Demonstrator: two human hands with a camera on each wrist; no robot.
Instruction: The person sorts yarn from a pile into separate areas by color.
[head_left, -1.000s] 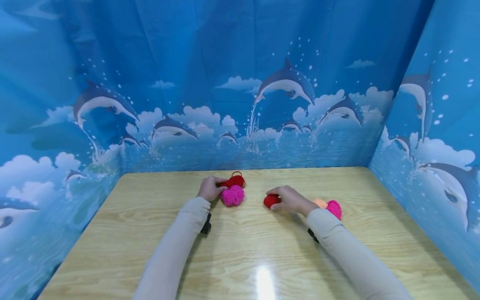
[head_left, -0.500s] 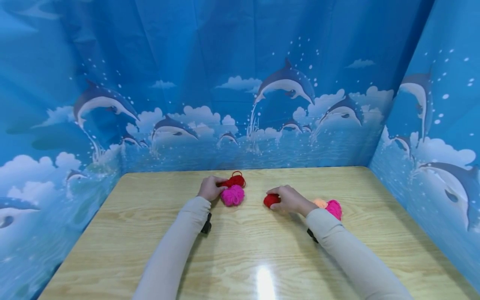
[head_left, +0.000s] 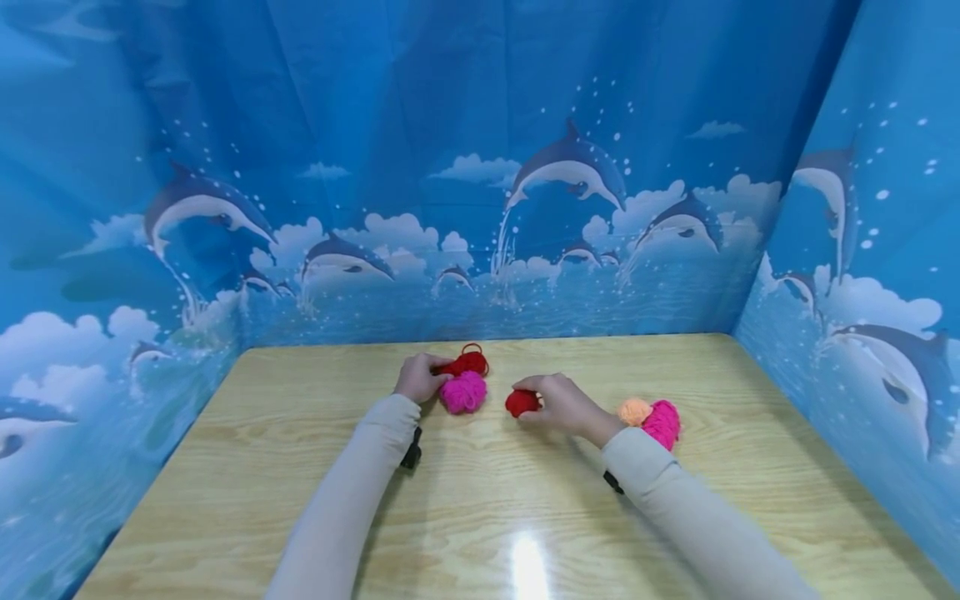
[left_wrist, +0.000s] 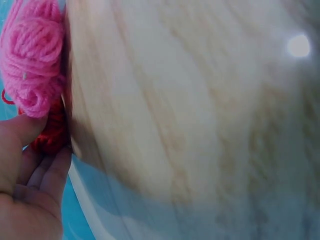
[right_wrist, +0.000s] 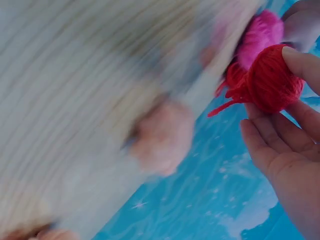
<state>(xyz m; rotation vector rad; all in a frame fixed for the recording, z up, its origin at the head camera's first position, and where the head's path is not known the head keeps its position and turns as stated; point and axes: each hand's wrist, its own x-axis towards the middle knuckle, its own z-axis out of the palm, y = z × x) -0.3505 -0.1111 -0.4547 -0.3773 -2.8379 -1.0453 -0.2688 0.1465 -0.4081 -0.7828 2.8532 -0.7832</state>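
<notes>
My left hand [head_left: 417,378] pinches a dark red yarn ball [head_left: 470,362] near the table's back edge, thumb on one side and fingers on the other. Against that ball lies a magenta yarn ball [head_left: 463,392], close to my left thumb; it partly covers the red yarn [left_wrist: 51,131] in the left wrist view. Just to the right, my right hand [head_left: 561,405] holds a bright red yarn ball [head_left: 521,403] between thumb and fingers. A loose strand hangs from this red ball [right_wrist: 274,80] in the right wrist view.
Right of my right hand, a peach yarn ball [head_left: 634,411] and a hot-pink yarn ball [head_left: 662,425] lie side by side on the wood-grain table [head_left: 480,492]. A blue dolphin-print curtain [head_left: 420,200] borders the table at the back and both sides.
My right hand has moved left with the bright red yarn ball, nearer the magenta one. More of the peach ball shows now. The left hand stays where it was.
</notes>
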